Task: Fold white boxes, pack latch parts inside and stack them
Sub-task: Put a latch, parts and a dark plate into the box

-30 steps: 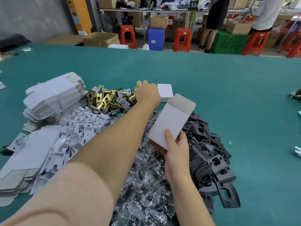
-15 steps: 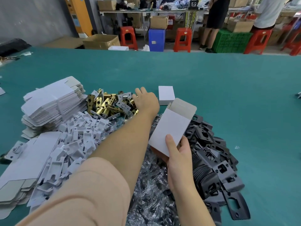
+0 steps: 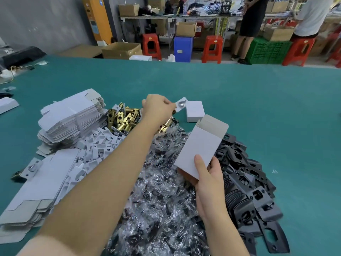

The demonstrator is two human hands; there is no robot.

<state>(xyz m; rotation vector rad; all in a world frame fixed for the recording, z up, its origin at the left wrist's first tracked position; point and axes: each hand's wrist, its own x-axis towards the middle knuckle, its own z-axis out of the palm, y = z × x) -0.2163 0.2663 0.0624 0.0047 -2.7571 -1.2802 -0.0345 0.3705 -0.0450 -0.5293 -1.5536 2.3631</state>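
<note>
Right hand (image 3: 208,180) gripping an open-topped white cardboard box (image 3: 201,146), thumb across its front, holding it tilted over the crinkly clear plastic bags (image 3: 162,191) on the teal counter (image 3: 258,111). Left hand (image 3: 158,108) reaching out, fingers pinching a small grey latch plate (image 3: 181,104) above the brass latch parts (image 3: 123,118), just beside a closed white box (image 3: 195,111).

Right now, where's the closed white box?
Head view, centre: the closed white box lies flat on the green table, just right of the left hand and beyond the open box in the right hand.
</note>
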